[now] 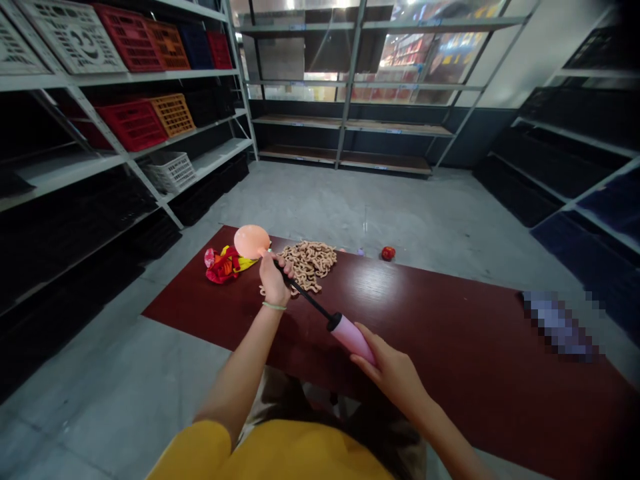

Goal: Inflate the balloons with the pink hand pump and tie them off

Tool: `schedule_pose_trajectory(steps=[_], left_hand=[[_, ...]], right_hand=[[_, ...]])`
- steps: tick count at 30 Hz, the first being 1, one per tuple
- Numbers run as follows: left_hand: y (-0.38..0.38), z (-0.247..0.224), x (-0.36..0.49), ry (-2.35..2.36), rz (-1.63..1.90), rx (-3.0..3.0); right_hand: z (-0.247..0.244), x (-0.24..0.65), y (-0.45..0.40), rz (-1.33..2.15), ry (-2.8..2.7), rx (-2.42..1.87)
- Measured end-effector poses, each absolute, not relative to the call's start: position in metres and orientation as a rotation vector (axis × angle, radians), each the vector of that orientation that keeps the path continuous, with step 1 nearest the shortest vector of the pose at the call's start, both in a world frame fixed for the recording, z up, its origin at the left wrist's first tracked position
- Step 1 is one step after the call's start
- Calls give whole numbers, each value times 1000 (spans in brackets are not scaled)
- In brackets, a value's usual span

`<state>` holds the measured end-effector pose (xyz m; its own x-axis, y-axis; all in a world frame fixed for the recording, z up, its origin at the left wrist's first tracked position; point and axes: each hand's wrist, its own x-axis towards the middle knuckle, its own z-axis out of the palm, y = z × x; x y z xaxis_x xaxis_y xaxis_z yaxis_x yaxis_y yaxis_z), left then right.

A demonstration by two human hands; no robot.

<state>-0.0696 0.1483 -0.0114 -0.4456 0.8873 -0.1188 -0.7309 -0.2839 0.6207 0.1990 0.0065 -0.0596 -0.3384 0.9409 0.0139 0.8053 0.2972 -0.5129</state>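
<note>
An orange balloon [251, 241], partly inflated, sits at the far end of a balloon pump [353, 339] with a pink barrel and black rod. My left hand [275, 279] is closed around the pump's nozzle end, by the balloon's neck; exactly how the fingers pinch the neck is hidden. The pink barrel is gripped in my right hand [383, 360], lower and to the right, and the black rod shows between both hands. Just beyond my left hand lies a heap of beige, twisted pieces [315, 260]. Left of it, a crumpled red and yellow bundle [223, 265] rests on the table.
The dark red table [425, 320] spans the front. A pixelated flat item [557, 327] lies at its right end. On the floor past the table is a small red object [388, 253]. Shelving with plastic crates [133, 125] stands left; metal racks [345, 123] stand behind.
</note>
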Motion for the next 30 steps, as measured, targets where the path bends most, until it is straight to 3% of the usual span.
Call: schedule_pose_trajectory(steps=[9,20,30], left_hand=[[114,-30,-8,784,1744,386],[153,-18,-82,792,1891,357],[125,-41,-15,784,1731,346]], right_hand=[[-51,153,32,499,-2244,-1570],[-59,197,7,562,-2255,-1476],[-47,145,40,560,-2243,-1660]])
